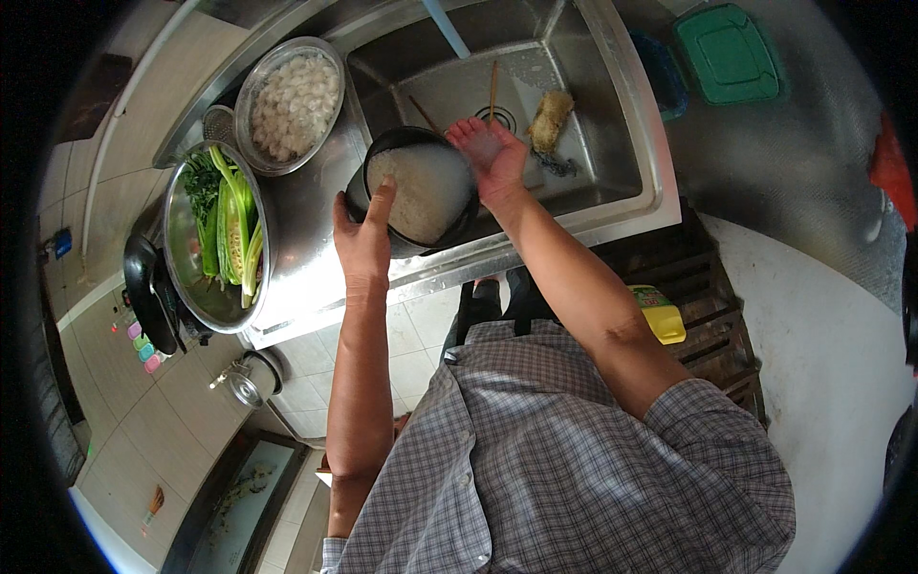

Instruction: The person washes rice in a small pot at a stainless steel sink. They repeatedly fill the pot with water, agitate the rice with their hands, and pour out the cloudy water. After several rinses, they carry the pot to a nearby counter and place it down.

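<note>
A dark round pot (pixel 467 216) sits tilted at the near left edge of the steel sink (pixel 497 81). It holds pale rice grains under cloudy white water (pixel 430 187). My left hand (pixel 365 237) grips the pot's left side, thumb over the rim and fingers outside. Just right of the pot, above the basin, my right hand (pixel 492 163) is turned palm up with its fingers stretched out and nothing in it. It looks wet. Behind this hand, two thin sticks (pixel 493 91) lean in the sink near the drain.
A yellowish scrubber (pixel 551 120) lies at the sink's right. On the left counter stand a steel bowl of green vegetables (pixel 229 225) and a bowl of whitish pieces (pixel 296 105). A blue pipe (pixel 446 29) enters the sink from behind. Right of it lies a green plastic lid (pixel 729 55).
</note>
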